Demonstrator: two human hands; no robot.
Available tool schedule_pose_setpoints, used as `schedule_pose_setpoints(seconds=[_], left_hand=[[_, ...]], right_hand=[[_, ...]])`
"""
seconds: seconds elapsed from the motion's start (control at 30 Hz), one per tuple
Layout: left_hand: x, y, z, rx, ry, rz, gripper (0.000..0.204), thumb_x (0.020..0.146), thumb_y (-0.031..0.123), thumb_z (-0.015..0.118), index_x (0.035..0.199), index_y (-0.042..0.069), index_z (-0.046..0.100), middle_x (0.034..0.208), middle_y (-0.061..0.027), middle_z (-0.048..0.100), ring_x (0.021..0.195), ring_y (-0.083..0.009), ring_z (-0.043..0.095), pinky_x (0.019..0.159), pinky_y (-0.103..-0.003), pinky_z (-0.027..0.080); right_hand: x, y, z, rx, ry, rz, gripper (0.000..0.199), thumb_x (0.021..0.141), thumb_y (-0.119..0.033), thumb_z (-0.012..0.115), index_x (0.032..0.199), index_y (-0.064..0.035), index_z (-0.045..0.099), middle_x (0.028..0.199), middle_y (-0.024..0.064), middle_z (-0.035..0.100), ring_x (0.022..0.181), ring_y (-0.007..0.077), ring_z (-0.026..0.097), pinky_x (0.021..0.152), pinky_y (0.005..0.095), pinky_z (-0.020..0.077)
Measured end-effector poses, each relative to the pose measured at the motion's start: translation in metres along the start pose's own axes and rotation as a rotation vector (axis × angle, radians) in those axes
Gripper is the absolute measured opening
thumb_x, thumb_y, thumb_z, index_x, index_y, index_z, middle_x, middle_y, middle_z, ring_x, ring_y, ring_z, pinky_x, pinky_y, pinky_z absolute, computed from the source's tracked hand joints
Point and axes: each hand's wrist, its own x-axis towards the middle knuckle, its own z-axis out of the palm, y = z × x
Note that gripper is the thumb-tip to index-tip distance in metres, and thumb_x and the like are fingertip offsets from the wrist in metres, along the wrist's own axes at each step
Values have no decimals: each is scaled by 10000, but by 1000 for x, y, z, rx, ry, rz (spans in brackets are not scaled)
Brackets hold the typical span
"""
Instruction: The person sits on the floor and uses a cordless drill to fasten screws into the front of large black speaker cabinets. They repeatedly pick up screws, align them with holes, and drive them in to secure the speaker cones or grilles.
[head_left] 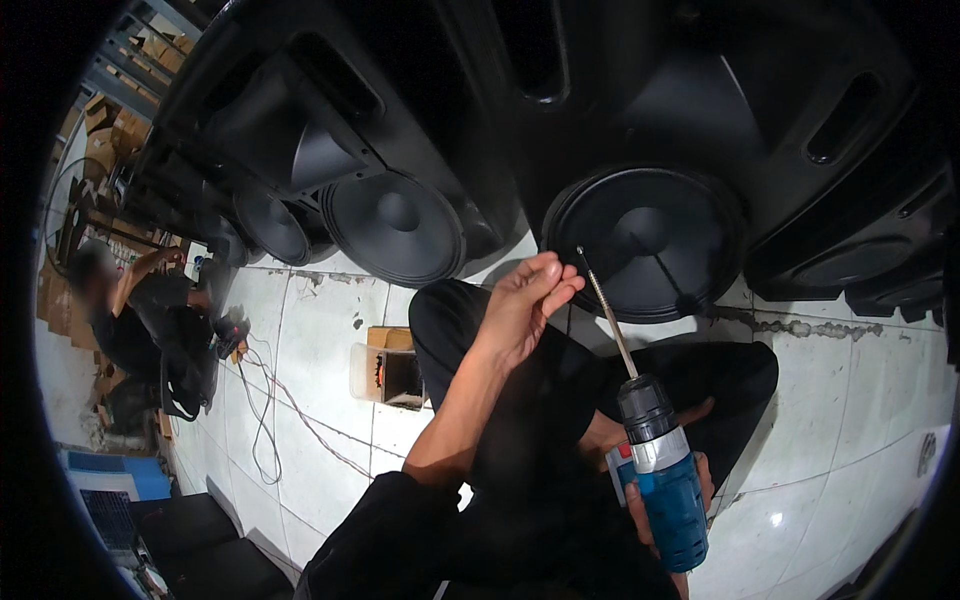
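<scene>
My right hand [640, 515] is wrapped round the grip of a teal and black cordless drill [674, 505]. A long, thin driver bit [612, 322] points up and away from its chuck. Something small sits at the bit's tip, too small to make out. Just left of that tip is my left hand [518, 312], its fingertips pinched together; whatever they may hold is hidden. Beyond both hands stands a large black speaker cabinet [600, 130] with a round woofer [610, 200]. The shadow of the bit falls across the woofer's cone.
More black speakers [395, 225] line up on the left and right [850, 255]. An open box [400, 380] with small dark pieces is on the tiled floor left of my knee. Cables [270, 400] trail farther left, near another seated person [150, 320]. Cardboard boxes [110, 125] are stacked behind.
</scene>
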Motion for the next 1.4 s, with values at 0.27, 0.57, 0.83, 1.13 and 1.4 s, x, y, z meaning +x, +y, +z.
schedule_pose_setpoints(seconds=[0.27,0.57,0.83,1.13,1.4], left_hand=[[3,26,11,164,-136,4,285,951,286,609,999,6,636,717,10,578,533,-29,458,461,-144,347],[2,46,21,342,-254,10,249,947,214,618,1018,-23,650,691,27,518,562,-29,408,500,-163,315],[8,81,28,727,-324,49,203,851,209,731,844,11,682,765,-21,617,601,-57,458,568,-207,380],[8,106,47,1020,-505,130,171,866,172,711,883,2,700,861,-49,688,844,-109,620,797,-263,477],[22,114,45,844,-710,187,219,797,196,766,787,-9,689,736,-57,603,668,-102,521,599,-246,416]], right_hand=[[-18,26,-14,-89,-215,60,923,658,-450,835,1332,-22,370,1193,191,499,1097,322,532,932,475,449],[-10,25,-15,-14,-275,47,904,634,-460,845,1296,-26,407,1058,150,559,1001,296,557,888,433,463],[11,6,-26,-31,-189,93,735,710,-462,794,1231,-57,470,1118,158,562,1005,311,588,891,439,492],[6,24,-32,-124,-129,6,833,686,-437,811,1317,-45,435,1239,176,541,1110,332,570,939,449,480],[19,23,-33,-208,0,-197,824,691,-438,806,1305,-27,443,1197,186,565,1074,338,600,933,444,488]])
